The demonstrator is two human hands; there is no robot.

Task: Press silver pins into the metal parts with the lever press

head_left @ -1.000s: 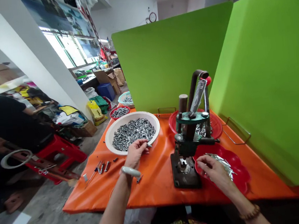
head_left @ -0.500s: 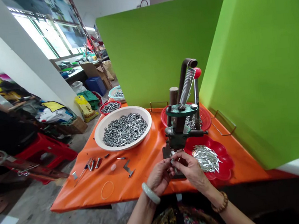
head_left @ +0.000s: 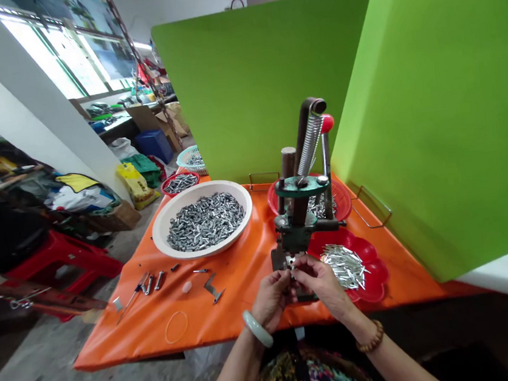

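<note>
A hand-lever arbor press (head_left: 296, 234) with a green body, a coil spring and a red knob stands near the front of the orange-covered table (head_left: 250, 282). At its foot my left hand (head_left: 270, 300) and my right hand (head_left: 323, 283) meet with fingertips pinched. Between the fingers is a small piece, mostly hidden and too small to name. Right beside my right hand sits a red scalloped dish (head_left: 380, 274) of thin silvery pins (head_left: 346, 265). To the left, a wide white basin (head_left: 161, 241) holds many small grey metal parts (head_left: 206, 220).
Behind the press is a red basket (head_left: 343, 200) with metal pieces. A small red bowl (head_left: 167, 193) and a light-blue basket (head_left: 180, 160) stand at the far left corner. Loose bolts (head_left: 159, 280) and a bent metal strip (head_left: 210, 286) lie left. Green panels (head_left: 264, 85) border the back and right.
The view has shifted slightly, so the table and press appear a little farther left. Both hands remain together at the press foot, with the fingertips slightly repositioned.
</note>
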